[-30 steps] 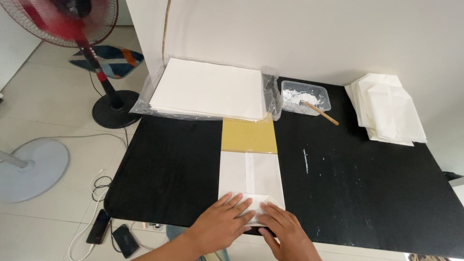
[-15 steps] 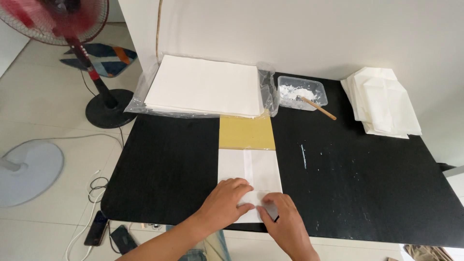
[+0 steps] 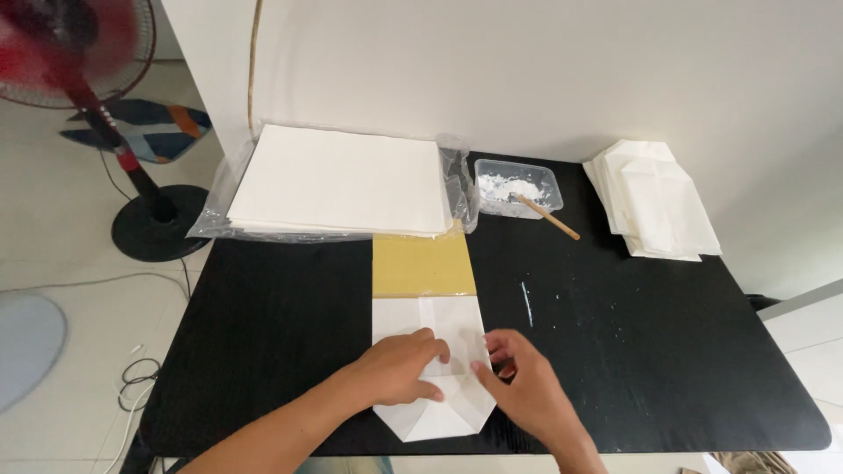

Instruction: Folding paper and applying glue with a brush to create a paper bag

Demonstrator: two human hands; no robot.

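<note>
Item: white paper bag [image 3: 439,386], lying flat at the table [image 3: 263,351] near edge, bottom flaps part-folded
Left hand [image 3: 399,369]: fingers spread, pressing the fold
Right hand [image 3: 527,391]: fingers loosely curled, pinching the right flap
Risk: bag's end overhangs the edge, so a crease may skew
Room: bare table either side; yellow card [image 3: 424,263], paste tub [image 3: 518,184], paper stack [image 3: 342,180] beyond

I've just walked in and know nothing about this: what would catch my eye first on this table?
Most striking are the two bare hands at the near edge: the left hand and the right hand press on a folded white paper piece lying over a yellow-brown board on the black table. Behind lie a big stack of white sheets in clear plastic, a small tub of white paste with a stick, and a pile of finished white bags at right.
</note>
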